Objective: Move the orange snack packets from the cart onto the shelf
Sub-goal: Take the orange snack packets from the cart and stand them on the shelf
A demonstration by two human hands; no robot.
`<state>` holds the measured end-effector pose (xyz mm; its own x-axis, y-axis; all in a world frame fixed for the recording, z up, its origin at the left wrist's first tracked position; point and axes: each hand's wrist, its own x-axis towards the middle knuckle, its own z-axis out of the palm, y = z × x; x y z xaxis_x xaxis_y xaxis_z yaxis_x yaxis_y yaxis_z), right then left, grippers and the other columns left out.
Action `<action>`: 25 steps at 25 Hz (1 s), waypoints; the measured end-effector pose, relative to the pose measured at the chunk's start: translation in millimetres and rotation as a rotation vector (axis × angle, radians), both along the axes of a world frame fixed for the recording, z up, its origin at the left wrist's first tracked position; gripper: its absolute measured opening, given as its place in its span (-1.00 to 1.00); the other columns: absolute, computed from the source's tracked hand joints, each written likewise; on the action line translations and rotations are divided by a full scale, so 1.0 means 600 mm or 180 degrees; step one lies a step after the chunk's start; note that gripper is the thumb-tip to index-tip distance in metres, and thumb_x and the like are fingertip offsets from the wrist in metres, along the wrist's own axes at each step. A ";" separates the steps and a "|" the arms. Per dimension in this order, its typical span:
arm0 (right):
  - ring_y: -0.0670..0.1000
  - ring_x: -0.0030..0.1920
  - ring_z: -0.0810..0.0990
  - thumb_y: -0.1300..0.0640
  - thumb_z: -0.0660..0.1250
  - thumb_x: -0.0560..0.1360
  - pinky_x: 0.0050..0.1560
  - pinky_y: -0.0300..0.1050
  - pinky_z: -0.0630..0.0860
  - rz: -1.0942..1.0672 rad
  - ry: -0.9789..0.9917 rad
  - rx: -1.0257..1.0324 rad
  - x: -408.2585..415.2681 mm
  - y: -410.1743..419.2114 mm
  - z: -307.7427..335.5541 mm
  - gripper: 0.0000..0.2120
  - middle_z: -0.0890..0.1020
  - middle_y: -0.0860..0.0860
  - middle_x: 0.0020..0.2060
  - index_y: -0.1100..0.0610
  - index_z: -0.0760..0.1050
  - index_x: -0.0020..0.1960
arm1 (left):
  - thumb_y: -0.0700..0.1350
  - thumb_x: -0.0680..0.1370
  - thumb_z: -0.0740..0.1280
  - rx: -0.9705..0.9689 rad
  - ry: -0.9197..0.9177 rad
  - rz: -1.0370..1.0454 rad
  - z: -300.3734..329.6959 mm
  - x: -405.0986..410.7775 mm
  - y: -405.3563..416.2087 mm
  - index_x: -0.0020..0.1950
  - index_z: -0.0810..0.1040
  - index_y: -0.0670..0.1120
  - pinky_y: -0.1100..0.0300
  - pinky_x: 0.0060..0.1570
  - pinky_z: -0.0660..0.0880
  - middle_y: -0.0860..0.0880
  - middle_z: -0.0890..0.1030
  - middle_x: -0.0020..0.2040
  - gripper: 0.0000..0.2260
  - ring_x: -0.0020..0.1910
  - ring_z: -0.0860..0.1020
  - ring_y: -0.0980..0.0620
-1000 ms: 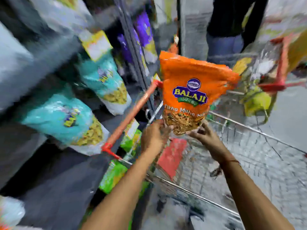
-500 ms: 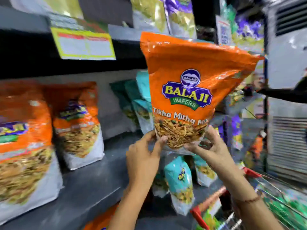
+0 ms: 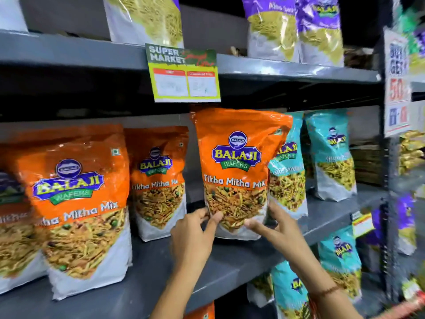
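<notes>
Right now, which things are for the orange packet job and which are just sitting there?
For the job: held orange packet; left hand; right hand; shelf; shelved orange packets.

Just there: teal packets; purple packets; price tag.

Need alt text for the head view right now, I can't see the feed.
Both hands, left hand and right hand, hold an upright orange snack packet by its bottom corners at the grey shelf, between more orange packets and teal packets.
</notes>
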<state>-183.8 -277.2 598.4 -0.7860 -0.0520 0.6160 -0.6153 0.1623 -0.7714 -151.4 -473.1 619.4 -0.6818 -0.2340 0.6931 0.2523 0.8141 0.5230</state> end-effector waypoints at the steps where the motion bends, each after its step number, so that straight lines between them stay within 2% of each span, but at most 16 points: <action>1: 0.10 0.04 0.67 -0.34 0.49 0.22 0.09 0.26 0.56 -0.0021 -0.0052 0.0054 -0.006 0.002 -0.002 -0.45 0.72 0.01 -0.02 -0.07 0.57 0.09 | 0.33 0.45 0.21 -0.0053 -0.0062 0.0020 0.000 -0.006 0.000 -0.04 0.63 0.08 0.02 -0.26 0.56 0.02 0.73 -0.20 -0.61 -0.14 0.66 -0.08; 3: 0.01 0.01 0.68 -0.31 0.49 0.24 0.08 0.23 0.57 -0.0061 -0.0169 0.0156 -0.015 0.010 -0.011 -0.49 0.73 -0.04 -0.04 -0.07 0.57 0.08 | 0.34 0.44 0.20 -0.0170 -0.0209 -0.0004 -0.002 -0.012 0.003 -0.10 0.60 0.05 0.00 -0.24 0.57 0.02 0.72 -0.23 -0.59 -0.16 0.66 -0.07; 7: -0.21 -0.04 0.68 -0.07 0.53 0.34 0.07 0.08 0.61 -0.0097 -0.0279 0.0277 -0.020 0.027 -0.010 -0.69 0.74 -0.13 -0.06 -0.02 0.61 0.04 | 0.28 0.46 0.27 -0.0479 -0.0474 0.0002 0.002 -0.009 0.022 -0.21 0.52 -0.05 0.01 -0.18 0.53 -0.01 0.70 -0.22 -0.61 -0.12 0.62 -0.09; 10: -0.29 -0.07 0.66 0.01 0.53 0.36 0.05 0.03 0.62 -0.0079 -0.0375 0.0250 -0.021 0.031 -0.004 -0.73 0.73 -0.15 -0.07 -0.02 0.61 0.04 | 0.25 0.47 0.29 -0.0500 -0.0557 -0.0046 0.004 -0.011 0.029 -0.26 0.46 -0.07 0.01 -0.20 0.50 -0.02 0.63 -0.31 -0.61 -0.20 0.58 -0.09; 13: -0.16 -0.02 0.68 -0.21 0.50 0.29 0.07 0.12 0.61 -0.0113 -0.0481 0.0330 -0.019 0.035 -0.004 -0.59 0.73 -0.12 -0.05 -0.05 0.59 0.05 | 0.24 0.46 0.30 -0.0417 -0.0654 -0.0107 -0.001 -0.018 0.024 -0.27 0.44 -0.08 0.04 -0.25 0.49 -0.01 0.62 -0.33 -0.61 -0.24 0.58 -0.06; 15: -0.10 0.04 0.66 -0.33 0.43 0.23 0.10 0.09 0.60 -0.0134 -0.0499 0.0493 -0.010 0.037 0.002 -0.41 0.70 -0.14 0.05 -0.09 0.53 0.18 | 0.22 0.46 0.32 -0.0350 -0.0732 -0.0187 -0.002 -0.012 0.021 -0.24 0.49 -0.05 0.14 -0.31 0.42 0.00 0.69 -0.23 -0.66 -0.15 0.63 -0.02; 17: -0.03 0.17 0.58 -0.30 0.45 0.25 0.14 0.05 0.57 -0.0303 -0.0386 0.0545 0.005 0.036 0.014 -0.25 0.59 -0.11 0.22 -0.08 0.39 0.37 | 0.20 0.47 0.33 -0.0140 -0.0806 -0.0284 0.000 0.011 0.016 0.00 0.62 0.00 0.19 -0.19 0.48 0.01 0.73 -0.03 -0.70 0.01 0.64 0.05; 18: 0.00 0.22 0.54 -0.29 0.47 0.28 0.16 0.08 0.56 -0.0467 -0.0246 0.0439 0.015 0.033 0.021 -0.23 0.54 -0.08 0.27 -0.08 0.34 0.41 | 0.20 0.47 0.34 0.0019 -0.0767 -0.0285 0.003 0.026 0.009 0.17 0.60 0.02 0.18 -0.06 0.53 0.04 0.72 0.04 -0.62 0.07 0.64 0.08; 20: 0.03 0.24 0.51 -0.25 0.46 0.34 0.18 0.11 0.52 -0.0742 0.0151 0.0029 0.039 0.015 0.045 -0.31 0.51 -0.06 0.28 -0.13 0.33 0.39 | 0.21 0.45 0.35 0.0275 -0.0398 -0.0135 0.021 0.066 -0.013 0.29 0.54 0.05 0.18 0.07 0.55 0.09 0.71 0.07 -0.54 0.07 0.64 0.15; 22: 0.02 0.24 0.51 -0.12 0.47 0.40 0.23 0.09 0.49 -0.0627 0.0508 -0.0374 0.071 -0.030 0.076 -0.41 0.50 -0.07 0.27 -0.14 0.35 0.37 | 0.20 0.44 0.37 0.0527 0.0294 0.0054 0.048 0.119 -0.056 0.23 0.59 0.06 0.24 0.05 0.55 0.12 0.73 0.00 -0.59 -0.01 0.65 0.22; 25: -0.06 0.24 0.53 -0.01 0.42 0.42 0.22 -0.14 0.50 0.0427 0.0689 -0.0864 0.153 -0.137 0.120 -0.49 0.52 -0.14 0.26 -0.21 0.37 0.33 | 0.05 0.48 0.41 0.1083 0.1364 0.0271 0.095 0.212 -0.154 0.18 0.62 0.02 0.45 0.00 0.51 0.17 0.69 -0.03 -0.70 -0.02 0.62 0.33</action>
